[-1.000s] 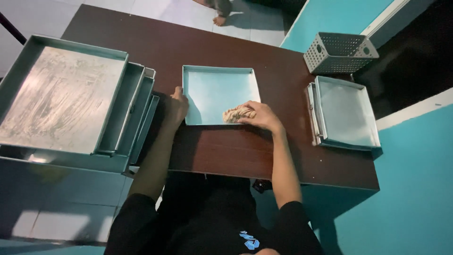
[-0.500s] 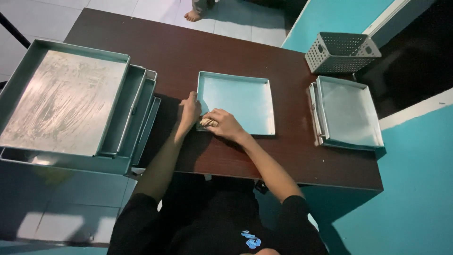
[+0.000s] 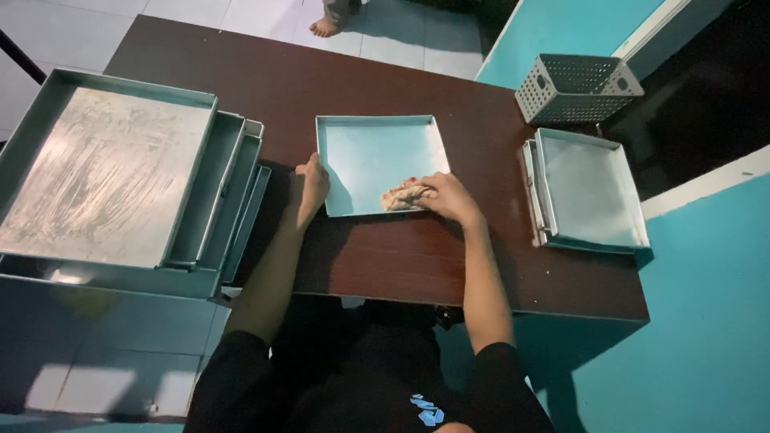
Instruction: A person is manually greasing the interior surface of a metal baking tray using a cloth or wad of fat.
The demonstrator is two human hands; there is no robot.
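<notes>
Square tray [image 3: 370,157], left-hand [image 3: 310,186] steadied, cloth [image 3: 399,198] under right hand [image 3: 446,196].

Your right hand [image 3: 447,195] is pressing a crumpled, soft-looking cloth [image 3: 399,198] against a square tray [image 3: 377,152] of smooth, matt metal. The dark brown tabletop [image 3: 385,248] is showing a glossy wood-look finish. The large tray [image 3: 96,172] is looking streaked and scuffed; the basket [image 3: 576,87] is perforated metal.
</notes>
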